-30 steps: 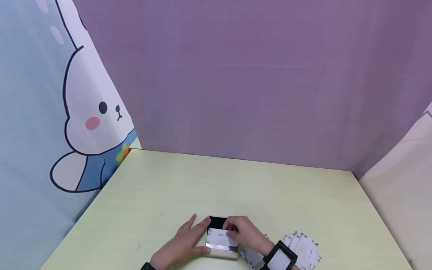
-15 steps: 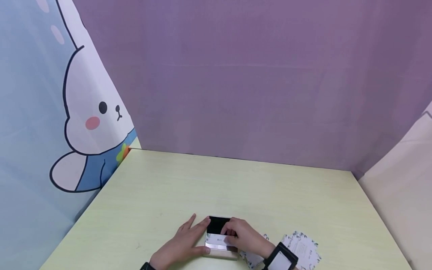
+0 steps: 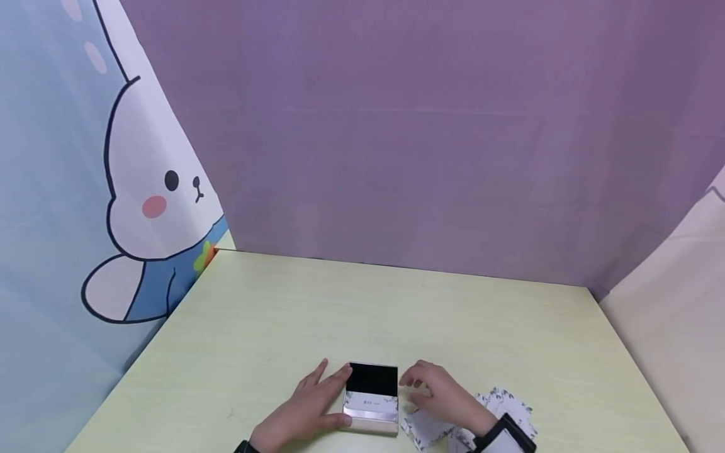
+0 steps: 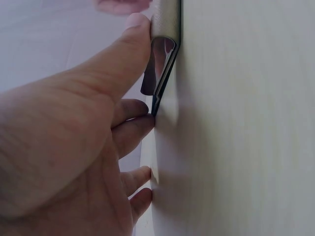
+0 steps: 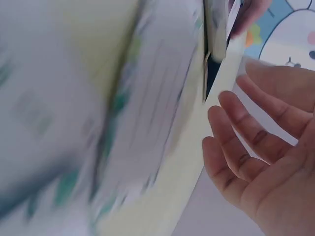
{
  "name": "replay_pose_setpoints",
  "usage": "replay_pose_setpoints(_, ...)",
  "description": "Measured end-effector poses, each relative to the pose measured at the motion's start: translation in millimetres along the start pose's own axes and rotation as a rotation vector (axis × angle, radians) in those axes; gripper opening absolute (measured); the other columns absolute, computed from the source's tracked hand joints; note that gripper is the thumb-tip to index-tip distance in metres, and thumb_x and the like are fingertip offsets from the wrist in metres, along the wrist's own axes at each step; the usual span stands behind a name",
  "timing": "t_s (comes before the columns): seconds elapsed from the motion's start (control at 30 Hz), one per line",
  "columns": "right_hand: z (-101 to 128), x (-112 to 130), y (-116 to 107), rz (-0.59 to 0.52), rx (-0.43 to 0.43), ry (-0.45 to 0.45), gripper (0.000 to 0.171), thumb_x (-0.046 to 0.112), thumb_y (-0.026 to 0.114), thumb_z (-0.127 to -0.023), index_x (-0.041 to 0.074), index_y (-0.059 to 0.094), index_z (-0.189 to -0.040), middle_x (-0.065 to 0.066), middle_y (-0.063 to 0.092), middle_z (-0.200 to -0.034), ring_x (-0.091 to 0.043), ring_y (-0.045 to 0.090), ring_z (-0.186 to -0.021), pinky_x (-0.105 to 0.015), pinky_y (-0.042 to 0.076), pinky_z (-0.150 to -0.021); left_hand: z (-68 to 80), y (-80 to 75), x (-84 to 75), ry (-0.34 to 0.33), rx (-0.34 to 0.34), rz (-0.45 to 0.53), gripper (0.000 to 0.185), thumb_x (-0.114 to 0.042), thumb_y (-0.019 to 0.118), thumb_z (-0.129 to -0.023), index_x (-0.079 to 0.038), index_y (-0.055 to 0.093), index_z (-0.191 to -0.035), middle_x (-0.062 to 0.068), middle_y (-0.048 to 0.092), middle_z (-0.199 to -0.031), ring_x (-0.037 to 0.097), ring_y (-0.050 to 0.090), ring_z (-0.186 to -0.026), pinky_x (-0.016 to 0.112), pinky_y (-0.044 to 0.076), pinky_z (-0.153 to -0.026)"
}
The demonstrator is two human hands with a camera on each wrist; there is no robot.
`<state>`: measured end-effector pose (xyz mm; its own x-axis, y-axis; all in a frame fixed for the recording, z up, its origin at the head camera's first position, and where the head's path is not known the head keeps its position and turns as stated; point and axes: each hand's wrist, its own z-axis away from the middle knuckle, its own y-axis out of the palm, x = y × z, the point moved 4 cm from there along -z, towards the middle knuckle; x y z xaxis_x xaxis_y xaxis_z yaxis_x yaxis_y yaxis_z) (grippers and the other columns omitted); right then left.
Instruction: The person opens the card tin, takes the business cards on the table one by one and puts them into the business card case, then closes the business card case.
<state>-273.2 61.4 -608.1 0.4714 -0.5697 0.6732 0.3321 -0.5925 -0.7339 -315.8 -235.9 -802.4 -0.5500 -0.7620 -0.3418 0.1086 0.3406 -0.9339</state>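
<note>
My left hand rests flat on the pale yellow-green wooden table, fingers fairly straight and laid against the left side of the small shiny metal card case with a black inner lining; the thumb touches its near corner. My right hand hovers just to the right of the case, fingers loosely curved and a little apart, holding nothing.

The case sits near the front edge of the table, between my two hands. Inside it I see one white card with a leafy green border lying in the near part, while the far part shows bare black lining. How many cards lie beneath it I cannot tell.

The loose pile of white leaf-printed cards lies fanned out under and beside my right wrist. I judge the risk is there: my wrist or sleeve could drag across the fan and scatter it. The case is light and smooth, so a careless push from my left fingers could slide it rightward.
</note>
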Motion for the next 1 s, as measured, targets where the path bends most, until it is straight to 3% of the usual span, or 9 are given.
replay_pose_setpoints(0.1,14.8,-7.2,-7.6,0.056,-0.014,0.021,0.025,0.022,0.068,-0.078,0.027,0.063,-0.102,0.010,0.058,-0.100,-0.014,0.053,-0.095,-0.035,0.049,-0.079,-1.2,13.1,11.2,0.002,-0.013,-0.032,0.100,-0.078,0.047,-0.068,-0.031,0.009,-0.147,-0.018,0.006,-0.153,0.027,-0.015,-0.141,0.046,-0.026,-0.106)
replay_pose_setpoints(0.2,22.1,-58.5,11.2,0.101,0.014,0.043,0.030,0.038,0.070,-0.074,0.037,0.060,-0.102,0.016,0.055,-0.105,-0.012,0.047,-0.099,-0.038,0.048,-0.076,-3.6,32.9,28.4,0.009,-0.032,-0.086,0.102,-0.080,0.046,-0.066,-0.032,0.007,-0.147,-0.019,0.005,-0.153,0.027,-0.014,-0.141,0.035,-0.034,-0.101)
replay_pose_setpoints(0.33,27.6,-129.8,41.5,0.140,0.071,0.060,0.046,0.059,0.069,-0.065,0.046,0.055,-0.106,0.019,0.048,-0.112,-0.012,0.039,-0.099,-0.041,0.046,-0.067,-6.3,50.4,43.6,0.023,-0.035,-0.146,0.103,-0.081,0.045,-0.066,-0.032,0.004,-0.147,-0.018,0.002,-0.154,0.030,-0.013,-0.141,0.034,-0.036,-0.099)
replay_pose_setpoints(0.5,31.7,-174.8,62.7,0.184,0.092,0.044,0.067,0.070,0.069,-0.050,0.049,0.053,-0.111,0.019,0.040,-0.117,-0.016,0.031,-0.102,-0.041,0.042,-0.071,-7.9,56.4,49.7,0.015,-0.031,-0.119,0.104,-0.080,0.048,-0.065,-0.033,0.005,-0.147,-0.019,0.003,-0.153,0.030,-0.014,-0.141,0.035,-0.036,-0.099)
replay_pose_setpoints(0.63,34.8,-195.3,74.9,0.230,0.083,0.034,0.077,0.071,0.071,-0.043,0.052,0.047,-0.114,0.022,0.033,-0.121,-0.014,0.028,-0.106,-0.044,0.038,-0.072,-8.8,57.8,50.1,0.011,-0.035,-0.105,0.104,-0.081,0.048,-0.064,-0.033,0.006,-0.147,-0.019,0.004,-0.153,0.030,-0.013,-0.141,0.036,-0.035,-0.100)
replay_pose_setpoints(0.73,38.0,-185.1,70.0,0.225,0.070,0.002,0.077,0.068,0.072,-0.046,0.051,0.045,-0.115,0.021,0.031,-0.122,-0.013,0.027,-0.105,-0.042,0.035,-0.075,-9.1,58.6,50.2,0.017,-0.039,-0.112,0.104,-0.081,0.047,-0.064,-0.033,0.006,-0.147,-0.019,0.004,-0.153,0.030,-0.013,-0.141,0.037,-0.035,-0.100)
replay_pose_setpoints(0.77,39.1,-168.0,60.9,0.212,0.074,0.002,0.074,0.066,0.074,-0.047,0.049,0.047,-0.115,0.019,0.033,-0.121,-0.014,0.028,-0.104,-0.041,0.034,-0.077,-9.4,58.6,50.3,0.020,-0.040,-0.118,0.104,-0.081,0.047,-0.064,-0.033,0.006,-0.147,-0.018,0.004,-0.153,0.030,-0.013,-0.141,0.036,-0.035,-0.100)
replay_pose_setpoints(0.93,45.3,-40.3,-5.2,0.146,0.123,0.043,0.054,0.048,0.079,-0.059,0.037,0.055,-0.107,0.010,0.042,-0.113,-0.017,0.033,-0.101,-0.037,0.033,-0.079,-11.0,57.2,50.7,0.030,-0.035,-0.147,0.104,-0.081,0.045,-0.065,-0.032,0.005,-0.147,-0.018,0.002,-0.154,0.031,-0.013,-0.141,0.033,-0.037,-0.097)
replay_pose_setpoints(1.0,46.3,-3.5,-23.2,0.147,0.140,0.092,0.049,0.041,0.080,-0.061,0.036,0.057,-0.103,0.011,0.043,-0.111,-0.016,0.034,-0.100,-0.037,0.034,-0.078,-11.2,54.5,49.0,0.034,-0.033,-0.154,0.103,-0.081,0.045,-0.066,-0.032,0.004,-0.147,-0.018,0.002,-0.154,0.031,-0.014,-0.141,0.032,-0.037,-0.096)
